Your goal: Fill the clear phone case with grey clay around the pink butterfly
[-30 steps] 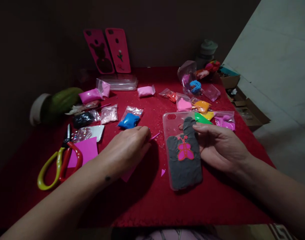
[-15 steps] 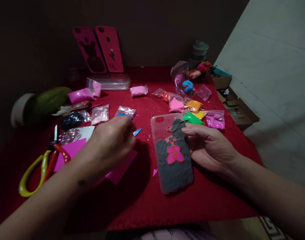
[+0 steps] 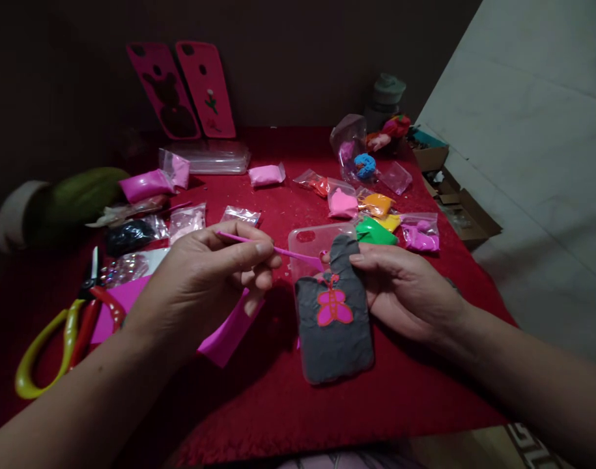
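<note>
My left hand [image 3: 204,280] pinches a thin pink clay modelling tool [image 3: 290,253] between thumb and fingers. The tool's flat tip lies over the phone case, near the upper edge of the grey clay. My right hand [image 3: 408,290] grips the right side of the clear phone case [image 3: 298,240], which is tilted up off the cloth. Uneven grey clay [image 3: 334,355] covers its lower part, with a strip rising up the right side. On the clay sits a pink butterfly [image 3: 334,309] with orange-red outlines. Pink sheets [image 3: 224,342] lie beneath my left hand.
Scissors with yellow and red handles [image 3: 69,339] lie at left. Clay packets, including green [image 3: 376,232] and pink [image 3: 267,174], are scattered over the red cloth [image 3: 400,404]. Two decorated cases [image 3: 207,91] lean on the back wall. Cardboard boxes [image 3: 466,208] stand at right.
My left hand has turned over and now shows the pink tool, its tip brought to the case. A blue pointed piece beside that hand is no longer visible. My right hand keeps its grip.
</note>
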Demonstrator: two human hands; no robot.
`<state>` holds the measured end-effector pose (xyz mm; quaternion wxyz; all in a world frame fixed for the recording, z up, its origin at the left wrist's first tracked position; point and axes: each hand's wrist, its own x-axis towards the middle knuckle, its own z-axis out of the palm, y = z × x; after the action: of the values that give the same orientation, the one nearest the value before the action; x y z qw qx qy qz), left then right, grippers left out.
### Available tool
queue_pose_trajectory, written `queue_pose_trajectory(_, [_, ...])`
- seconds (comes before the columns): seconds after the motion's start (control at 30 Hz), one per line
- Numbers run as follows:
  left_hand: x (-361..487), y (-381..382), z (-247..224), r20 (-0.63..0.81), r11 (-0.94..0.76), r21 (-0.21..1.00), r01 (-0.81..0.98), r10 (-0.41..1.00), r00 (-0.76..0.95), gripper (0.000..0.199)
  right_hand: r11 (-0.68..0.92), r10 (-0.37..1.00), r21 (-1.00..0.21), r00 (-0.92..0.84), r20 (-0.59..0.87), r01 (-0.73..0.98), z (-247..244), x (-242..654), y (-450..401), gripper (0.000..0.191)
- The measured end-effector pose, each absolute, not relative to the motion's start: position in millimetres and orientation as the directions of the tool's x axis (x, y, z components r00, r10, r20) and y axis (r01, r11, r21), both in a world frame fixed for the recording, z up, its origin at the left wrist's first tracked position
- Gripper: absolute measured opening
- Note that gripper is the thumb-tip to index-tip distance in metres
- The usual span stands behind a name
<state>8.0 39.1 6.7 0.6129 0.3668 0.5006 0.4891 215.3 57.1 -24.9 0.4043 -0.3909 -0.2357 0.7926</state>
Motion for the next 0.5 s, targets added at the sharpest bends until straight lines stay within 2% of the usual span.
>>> queue_pose_trajectory(0.2, [13.3, 40.8, 3.2, -0.292, 0.290, 0.923, -0.252, 0.956, 0.031, 0.012, -0.558, 0.822, -0.700, -0.411, -0.395, -0.445, -27.3, 215.7, 55.7, 0.005])
queue_pose_trajectory(0.5, [12.3, 41.1, -1.8, -0.345, 0.364, 0.905, -0.219, 0.931, 0.123, 0.015, -0.571, 0.810, -0.704, -0.430, -0.399, -0.423, -24.7, 215.7, 54.8, 0.010])
